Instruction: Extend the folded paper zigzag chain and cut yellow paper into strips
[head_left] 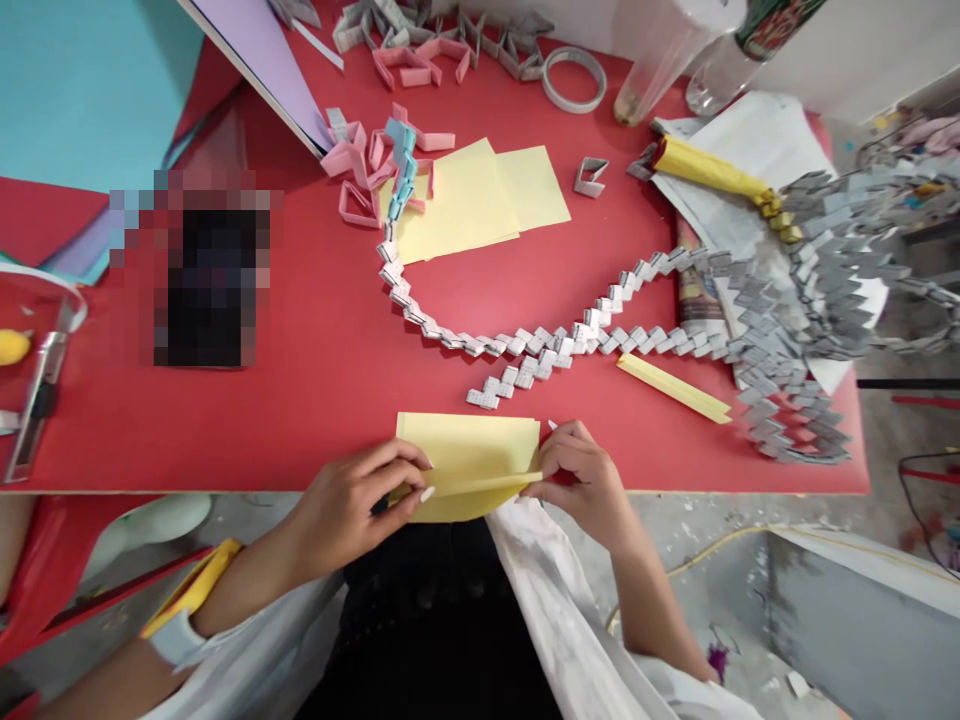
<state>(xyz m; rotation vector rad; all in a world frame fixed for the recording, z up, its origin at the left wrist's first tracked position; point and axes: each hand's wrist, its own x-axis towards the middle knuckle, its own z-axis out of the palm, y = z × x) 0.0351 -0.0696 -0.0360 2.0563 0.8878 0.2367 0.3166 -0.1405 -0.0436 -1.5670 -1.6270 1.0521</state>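
Observation:
A sheet of yellow paper lies at the table's front edge, with a narrow folded strip running across it and its lower part bowing over the edge. My left hand pinches the paper's left side between thumb and fingers. On the right side, my right hand grips the end of the fold in the same way. Just beyond the sheet stretches a zigzag chain of folded paper, white with a light blue end. A folded yellow strip rests to the right of my right hand.
Yellow sheets and pink folded paper links lie farther back. A tape roll and a plastic cup stand behind. Grey woven paper chains pile at right. A box cutter lies far left, near a blurred dark object.

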